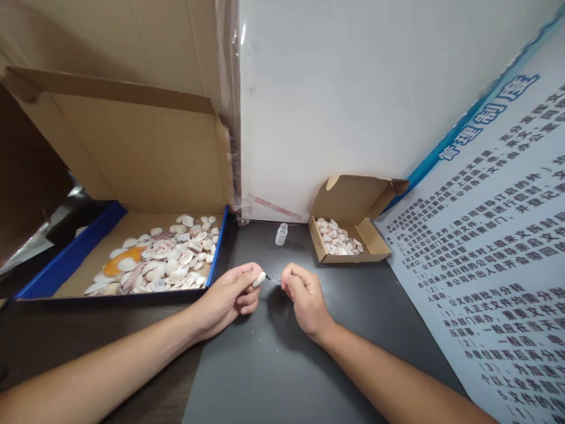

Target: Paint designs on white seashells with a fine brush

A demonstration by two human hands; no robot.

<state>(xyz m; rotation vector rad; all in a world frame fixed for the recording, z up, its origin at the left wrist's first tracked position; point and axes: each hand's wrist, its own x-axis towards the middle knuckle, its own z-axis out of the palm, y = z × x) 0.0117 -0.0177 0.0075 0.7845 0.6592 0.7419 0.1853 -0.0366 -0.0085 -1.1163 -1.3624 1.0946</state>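
Observation:
Between the thumb and fingers of my left hand [235, 291] is a small white seashell [259, 280], held on edge above the dark table. Close on its right, my right hand [305, 297] is closed around a thin tool [274, 281] with a dark tip and a pale, shiny shaft. The tip points left and reaches the shell's side; whether it touches is too small to tell. My fingers hide the rest of the tool, and its exact kind is unclear. A little beyond both hands stands a small clear bottle [281, 234] with fine markings.
On the left, an open cardboard box with blue sides [219, 247] holds many shells [176, 253], one large orange shell [117, 262] among them. A smaller open cardboard box [375, 240] with pale shells [338, 238] sits right of the bottle. A printed board [489, 247] borders the right side.

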